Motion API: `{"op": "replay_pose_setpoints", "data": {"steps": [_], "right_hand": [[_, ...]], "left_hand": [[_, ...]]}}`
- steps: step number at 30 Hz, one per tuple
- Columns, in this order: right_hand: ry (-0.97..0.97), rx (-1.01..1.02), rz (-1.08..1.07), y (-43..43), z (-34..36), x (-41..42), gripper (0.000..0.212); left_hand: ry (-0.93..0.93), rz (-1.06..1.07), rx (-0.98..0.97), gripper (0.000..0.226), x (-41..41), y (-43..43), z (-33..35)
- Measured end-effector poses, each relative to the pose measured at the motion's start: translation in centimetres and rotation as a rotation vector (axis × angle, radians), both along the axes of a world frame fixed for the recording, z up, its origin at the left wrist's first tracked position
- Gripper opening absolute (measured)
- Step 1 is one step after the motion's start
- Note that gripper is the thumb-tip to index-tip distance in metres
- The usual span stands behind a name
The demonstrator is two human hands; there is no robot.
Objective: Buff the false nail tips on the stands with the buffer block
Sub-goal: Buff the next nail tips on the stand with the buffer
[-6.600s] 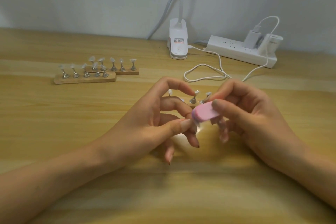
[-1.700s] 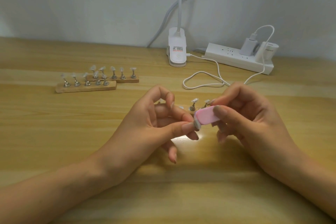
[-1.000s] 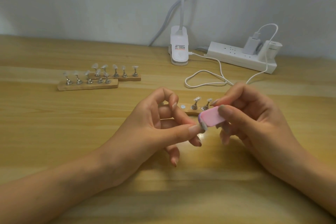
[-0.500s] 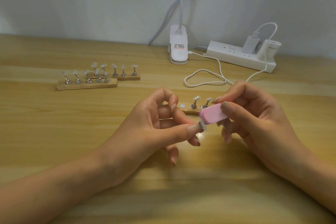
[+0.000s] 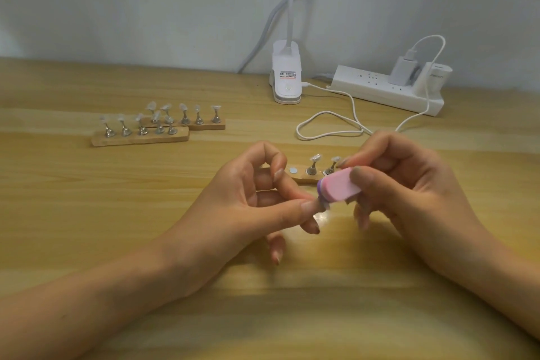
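My right hand grips the pink buffer block between thumb and fingers, its purple end against a small nail tip stand. My left hand pinches that stand between thumb and fingers; most of it is hidden. Behind my hands lies a wooden strip with one bare magnet disc and two stands with clear tips. Its right end is hidden behind my right hand.
Two more wooden strips with several tipped stands lie at the left rear. A white lamp clip, a white power strip with plugs and a looped white cable sit near the wall.
The buffer block has shifted slightly against the pinched tip between frames, a small rubbing motion. Both hands stay in the same spot.
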State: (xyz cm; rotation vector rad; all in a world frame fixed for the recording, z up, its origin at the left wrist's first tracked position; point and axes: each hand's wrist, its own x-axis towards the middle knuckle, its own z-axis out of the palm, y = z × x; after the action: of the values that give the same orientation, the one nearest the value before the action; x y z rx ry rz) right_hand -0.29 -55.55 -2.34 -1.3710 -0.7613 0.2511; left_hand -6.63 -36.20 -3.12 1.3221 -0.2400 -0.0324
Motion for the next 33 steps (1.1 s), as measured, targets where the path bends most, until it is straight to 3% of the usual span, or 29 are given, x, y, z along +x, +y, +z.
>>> {"op": "replay_pose_setpoints", "data": {"steps": [14,33], "right_hand": [[0.011,-0.037,0.053,-0.14,0.05,0.03,0.004],[0.078,-0.001,0.09,-0.16,-0.09,0.48,0.015]], "left_hand": [[-0.034,-0.012,0.025,0.044,-0.07,0.06,0.01],[-0.049,-0.072,0.026,0.042,-0.05,-0.03,-0.04]]}}
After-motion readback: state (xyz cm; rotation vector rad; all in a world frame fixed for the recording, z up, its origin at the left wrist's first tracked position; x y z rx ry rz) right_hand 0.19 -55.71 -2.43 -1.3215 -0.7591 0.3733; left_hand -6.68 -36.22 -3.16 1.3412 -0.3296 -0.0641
